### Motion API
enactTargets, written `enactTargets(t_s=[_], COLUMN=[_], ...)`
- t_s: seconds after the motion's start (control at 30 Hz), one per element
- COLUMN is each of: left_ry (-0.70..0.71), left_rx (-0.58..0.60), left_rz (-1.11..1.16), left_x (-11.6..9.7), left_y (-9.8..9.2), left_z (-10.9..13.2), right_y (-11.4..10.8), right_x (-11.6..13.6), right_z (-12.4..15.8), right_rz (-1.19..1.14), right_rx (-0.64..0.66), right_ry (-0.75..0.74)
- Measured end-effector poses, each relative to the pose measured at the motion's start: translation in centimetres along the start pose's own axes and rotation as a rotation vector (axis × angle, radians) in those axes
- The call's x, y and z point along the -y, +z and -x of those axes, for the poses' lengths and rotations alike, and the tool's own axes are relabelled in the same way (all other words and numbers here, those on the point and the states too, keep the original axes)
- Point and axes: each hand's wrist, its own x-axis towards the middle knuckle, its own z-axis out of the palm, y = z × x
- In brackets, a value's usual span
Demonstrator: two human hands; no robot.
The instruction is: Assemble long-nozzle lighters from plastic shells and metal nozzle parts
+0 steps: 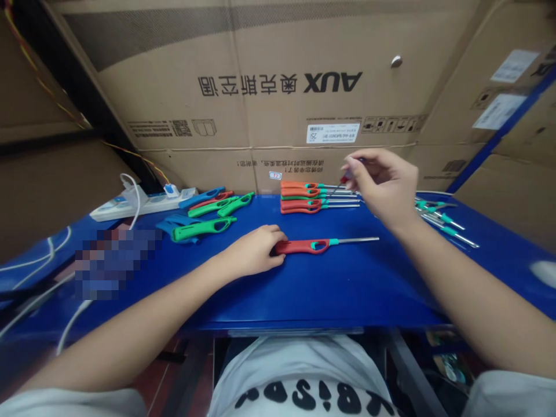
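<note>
A red long-nosed lighter (304,247) with a green trigger and a metal tube lies flat on the blue table, its tube pointing right. My left hand (256,252) is closed around the end of its handle. Above and to the right, my right hand (386,182) pinches a small screwdriver (346,177), its thin dark shaft slanting down to the left. The screwdriver's tip is apart from the held lighter, in front of a stack of orange and red lighters (299,206); whether it touches them I cannot tell.
Green handle shells (204,229), with blue and red ones, lie at the left beside a white power strip (143,204) and cables. Metal tubes with green parts (449,223) are heaped at the right. A cardboard panel (269,52) stands behind the table.
</note>
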Motion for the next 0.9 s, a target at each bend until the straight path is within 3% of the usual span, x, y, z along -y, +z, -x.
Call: enactTargets(t_s=[0.13, 0.23, 0.33, 0.43, 0.57, 0.73, 0.9], left_ry=[0.004, -0.015, 0.01, 0.045, 0.006, -0.014, -0.029], left_rx=[0.011, 0.038, 0.034, -0.14, -0.223, -0.233, -0.247], left_rz=[-0.102, -0.15, -0.106, -0.043, -0.051, -0.062, -0.057], left_x=[-0.6, -0.5, 0.7, 2.7, 5.4, 7.5, 7.9], left_y=[0.8, 1.1, 0.5, -0.6, -1.6, -1.0, -0.3], left_z=[-0.1, -1.0, -2.7, -4.9, -7.9, -10.5, -11.4], right_y=[-4.5, -6.7, -7.7, -8.1, -8.2, -8.4, -8.5], right_x=[-3.4, -5.7, -7.3, -8.2, -8.7, -9.2, -9.6], right_z=[0.3, 1.8, 3.0, 3.4, 3.2, 3.3, 3.5], right_rz=[0.488, 0.704, 0.754, 0.769, 0.771, 0.761, 0.777], right_rx=[-0.031, -0.02, 0.019, 0.045, 0.08, 0.122, 0.163], right_ry=[-0.035, -0.02, 0.071, 0.166, 0.201, 0.179, 0.225])
